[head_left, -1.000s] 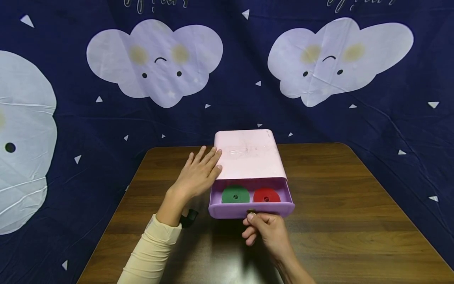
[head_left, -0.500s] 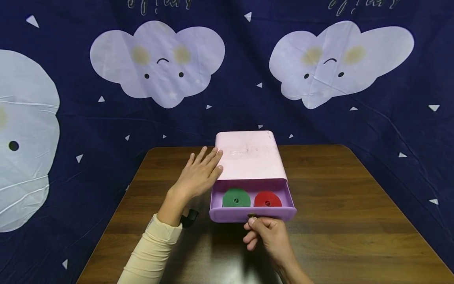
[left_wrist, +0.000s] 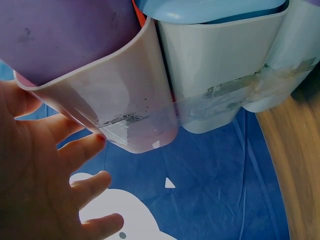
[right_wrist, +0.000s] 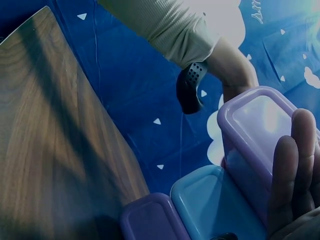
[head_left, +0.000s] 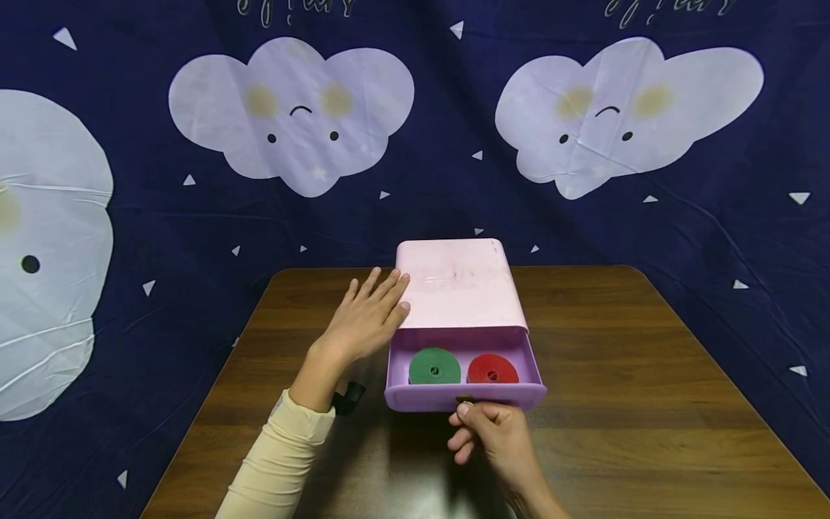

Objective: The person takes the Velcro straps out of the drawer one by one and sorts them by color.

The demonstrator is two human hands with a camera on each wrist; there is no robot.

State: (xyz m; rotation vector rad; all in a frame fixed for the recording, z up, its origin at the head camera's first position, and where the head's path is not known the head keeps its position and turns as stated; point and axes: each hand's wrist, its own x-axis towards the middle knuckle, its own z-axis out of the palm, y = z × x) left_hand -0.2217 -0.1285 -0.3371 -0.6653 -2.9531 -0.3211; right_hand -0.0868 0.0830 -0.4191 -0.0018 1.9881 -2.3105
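A pale pink drawer case (head_left: 460, 288) forms the top of a small drawer unit in the middle of the table. Its purple drawer (head_left: 405, 397) stands pulled out toward me, holding a green coiled strip (head_left: 424, 360) on the left and a red coiled strip (head_left: 485, 362) on the right. My left hand (head_left: 363, 321) rests against the case's left top edge, fingers spread and straight. With thumb and forefinger, my right hand (head_left: 499, 432) pinches the small dark knob (head_left: 465, 398) on the drawer's front; its other fingers are loosely bent.
Below the top case, the right wrist view shows a blue drawer (right_wrist: 212, 200) and another purple drawer (right_wrist: 152, 220), both pushed in. Clear tape (left_wrist: 200, 107) joins the cases. The wooden table (head_left: 622, 375) ends at a dark blue cloth (head_left: 447, 209) with cloud prints.
The purple drawer has slid a little farther out toward me, the right hand moving back with its knob. More of both coiled strips shows. My left hand has stayed on the case.
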